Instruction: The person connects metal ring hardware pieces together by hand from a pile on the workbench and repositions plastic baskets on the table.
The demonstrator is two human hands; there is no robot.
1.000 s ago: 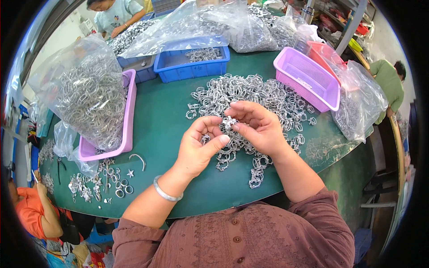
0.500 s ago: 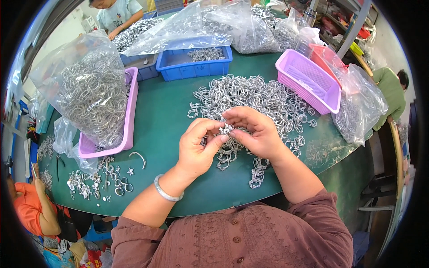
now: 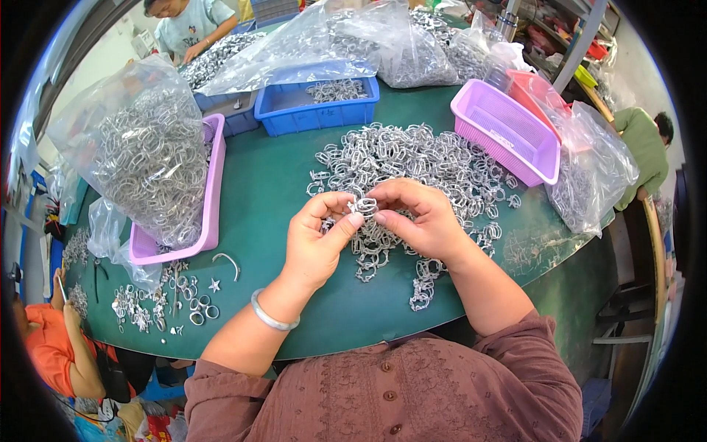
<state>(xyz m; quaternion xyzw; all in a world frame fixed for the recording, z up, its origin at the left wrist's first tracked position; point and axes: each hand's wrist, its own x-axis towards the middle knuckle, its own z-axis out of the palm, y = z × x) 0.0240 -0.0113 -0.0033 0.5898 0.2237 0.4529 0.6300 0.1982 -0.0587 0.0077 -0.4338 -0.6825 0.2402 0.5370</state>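
Observation:
A small silver metal ring (image 3: 364,207) with an ornament is pinched between the fingertips of both hands, just in front of the pile. My left hand (image 3: 315,239) grips it between thumb and forefinger. Another silver piece (image 3: 328,222) shows within that hand's curled fingers; its shape is partly hidden. My right hand (image 3: 421,222) is closed at the ring's right side, thumb and fingertips against it. Beyond and beneath the hands lies a large heap of similar silver rings (image 3: 412,158) on the green table (image 3: 258,166).
At left, a purple basket (image 3: 213,199) bears a clear bag of rings (image 3: 147,158). Loose rings and star pieces (image 3: 147,303) lie nearby. A blue bin (image 3: 317,114) stands at the back, a purple basket (image 3: 508,136) at right. Other people sit left, right and across.
The ring has been turned between my fingertips, so its band now faces up more visibly. My left hand has shifted slightly left, and its fingers have opened a little around the second piece.

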